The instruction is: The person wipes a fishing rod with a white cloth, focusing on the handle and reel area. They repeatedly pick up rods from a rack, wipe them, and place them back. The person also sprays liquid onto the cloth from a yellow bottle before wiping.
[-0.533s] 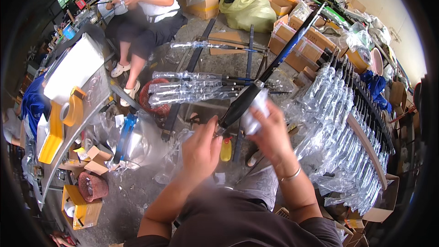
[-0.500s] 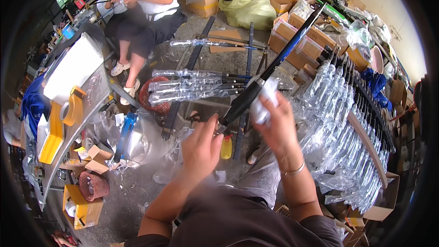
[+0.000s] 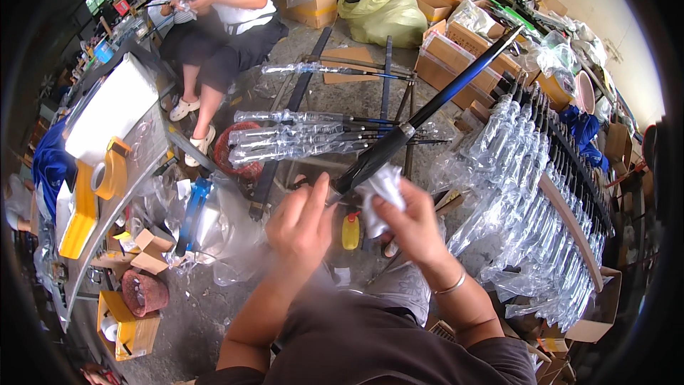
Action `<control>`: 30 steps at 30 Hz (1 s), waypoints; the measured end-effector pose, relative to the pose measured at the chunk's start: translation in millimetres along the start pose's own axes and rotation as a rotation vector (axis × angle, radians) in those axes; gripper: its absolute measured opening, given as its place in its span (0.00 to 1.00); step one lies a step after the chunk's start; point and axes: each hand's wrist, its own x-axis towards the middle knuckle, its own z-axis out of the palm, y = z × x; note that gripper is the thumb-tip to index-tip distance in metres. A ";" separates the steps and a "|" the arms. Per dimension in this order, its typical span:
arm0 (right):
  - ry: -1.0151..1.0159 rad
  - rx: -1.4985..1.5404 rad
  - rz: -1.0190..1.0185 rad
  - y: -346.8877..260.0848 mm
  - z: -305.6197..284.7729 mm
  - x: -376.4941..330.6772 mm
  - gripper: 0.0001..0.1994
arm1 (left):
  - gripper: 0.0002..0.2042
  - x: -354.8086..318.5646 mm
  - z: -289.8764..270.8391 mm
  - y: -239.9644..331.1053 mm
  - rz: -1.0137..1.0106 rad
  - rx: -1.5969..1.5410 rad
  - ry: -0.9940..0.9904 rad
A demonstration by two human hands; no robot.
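My left hand [image 3: 303, 224] grips the thick lower end of a long dark rod [image 3: 427, 110] that slants up to the right, its far part blue. My right hand [image 3: 413, 228] holds a crumpled white cloth [image 3: 381, 189] against the rod just beside the left hand. A small yellow object [image 3: 350, 232] hangs below, between my hands. Ahead, a bundle of rods in clear plastic sleeves [image 3: 299, 135] lies across a metal frame.
A long row of sleeved rods [image 3: 527, 192] leans on a rack at right. A seated person [image 3: 221, 28] works at the back left. A table [image 3: 135, 164] at left carries yellow tape dispensers [image 3: 107, 175]. Cardboard boxes [image 3: 313, 3] and a green sack [image 3: 381, 11] stand behind.
My right hand with the cloth has slid down the rod, from higher up to just beside my left hand. The left hand has kept its hold.
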 end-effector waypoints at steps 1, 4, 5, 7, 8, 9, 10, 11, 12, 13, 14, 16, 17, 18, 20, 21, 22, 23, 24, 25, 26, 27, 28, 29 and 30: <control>0.026 -0.096 -0.125 -12.9 -5.7 0.7 0.08 | 0.25 2.6 -3.5 -1.0 0.012 0.023 0.009; 0.269 -0.705 -0.707 -35.7 -28.9 18.2 0.14 | 0.25 4.8 -6.3 0.4 -0.016 0.015 -0.008; 0.297 -0.842 -0.812 -36.4 -25.4 22.8 0.15 | 0.25 3.2 -5.2 0.0 -0.035 -0.003 -0.025; 0.234 -1.095 -0.873 -24.1 -17.7 26.2 0.16 | 0.24 2.7 -2.4 4.3 -0.098 -0.092 -0.083; 0.150 -1.165 -0.960 -16.9 -16.2 28.8 0.15 | 0.23 0.5 -5.0 6.4 -0.152 -0.143 -0.122; 0.185 -1.200 -0.988 -17.9 -18.6 30.9 0.15 | 0.23 -0.7 -6.6 7.4 -0.207 -0.194 -0.161; 0.220 -1.235 -1.017 -20.8 -21.7 34.0 0.15 | 0.23 -0.7 -7.0 7.1 -0.231 -0.251 -0.181; 0.304 -1.268 -0.994 -28.3 -27.0 36.2 0.14 | 0.23 -5.1 -9.0 7.6 -0.264 -0.308 -0.216; 0.378 -1.299 -0.971 -39.9 -33.3 41.7 0.14 | 0.23 -9.7 -11.8 7.9 -0.305 -0.361 -0.246; 0.426 -1.290 -0.971 -47.5 -39.5 48.8 0.14 | 0.22 -10.1 -14.9 7.2 -0.334 -0.427 -0.276; 0.460 -1.299 -1.035 -52.4 -43.2 56.5 0.15 | 0.21 -8.5 -15.4 7.0 -0.353 -0.464 -0.301; 0.302 -1.280 -1.059 -34.4 -37.4 47.2 0.17 | 0.21 -8.1 -17.1 7.8 -0.389 -0.539 -0.351; 0.212 -1.259 -1.054 -30.4 -32.5 40.8 0.19 | 0.20 -11.9 -18.0 5.0 -0.402 -0.561 -0.381; 0.274 -1.248 -1.032 -35.4 -36.4 43.7 0.19 | 0.19 -11.8 -19.4 2.7 -0.449 -0.634 -0.434; 0.397 -1.224 -0.979 -53.0 -48.9 52.2 0.21 | 0.18 -11.4 -23.4 1.1 -0.547 -0.779 -0.549; 0.406 -1.201 -0.937 -57.1 -50.0 53.5 0.22 | 0.19 -16.8 -24.0 0.5 -0.652 -0.886 -0.573; 0.318 -1.116 -0.931 -49.1 -46.1 48.1 0.22 | 0.21 -26.2 -24.1 -0.5 -0.758 -0.992 -0.595; 0.237 -1.031 -0.941 -37.9 -39.0 44.5 0.23 | 0.22 -26.5 -23.1 -3.1 -0.847 -1.096 -0.609; 0.154 -0.949 -0.944 -26.7 -35.7 44.0 0.23 | 0.23 -24.8 -22.5 -5.3 -0.858 -1.140 -0.632; 0.182 -0.823 -0.967 -18.9 -37.0 48.9 0.22 | 0.24 -22.8 -22.5 -8.1 -0.869 -1.184 -0.654; 0.205 -0.781 -0.918 -25.9 -43.5 47.4 0.19 | 0.25 -25.4 -24.2 -8.2 -0.898 -1.229 -0.681; 0.203 -0.493 -0.798 -26.5 -46.5 53.7 0.17 | 0.25 -27.8 -24.0 -8.1 -0.928 -1.280 -0.702; 0.201 -0.207 -0.671 -24.1 -48.7 57.6 0.16 | 0.25 -30.1 -23.0 -8.5 -0.959 -1.332 -0.723; 0.184 -0.177 -0.575 -17.1 -42.0 52.4 0.14 | 0.25 -28.1 -21.1 -9.9 -0.977 -1.380 -0.740; 0.151 -0.054 -0.612 -0.2 -33.7 48.9 0.14 | 0.26 -24.9 -19.3 -9.5 -0.986 -1.398 -0.735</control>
